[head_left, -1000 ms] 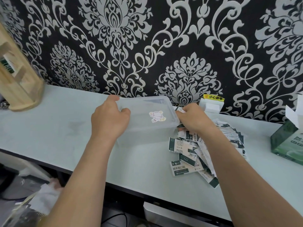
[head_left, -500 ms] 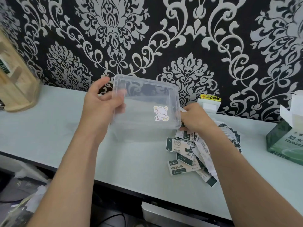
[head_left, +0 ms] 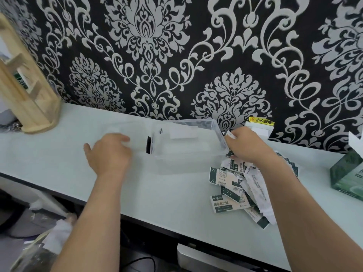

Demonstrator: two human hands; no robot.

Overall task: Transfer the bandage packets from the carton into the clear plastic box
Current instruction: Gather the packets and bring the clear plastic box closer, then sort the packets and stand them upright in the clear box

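Pale table, damask wall behind. Wooden rack sits far left and isn't involved.

Left hand is on the lid, just left of the box. I read that as parking it out of the loading path. That patch is smeared, so I can't tell whether I pinch the lid or only press on it.

Box sits open mid-table near the wall, with no packets visible inside.

Right hand grips the box's right wall, fingers curled at the rim, likely to stop it skating.

Packets lie in a loose heap on the table just right of the box, partly under my right wrist, so each reach is short.

Carton stands far right, flap up, well apart.

Judgement: loading not yet started. Next is picking packets off the heap.
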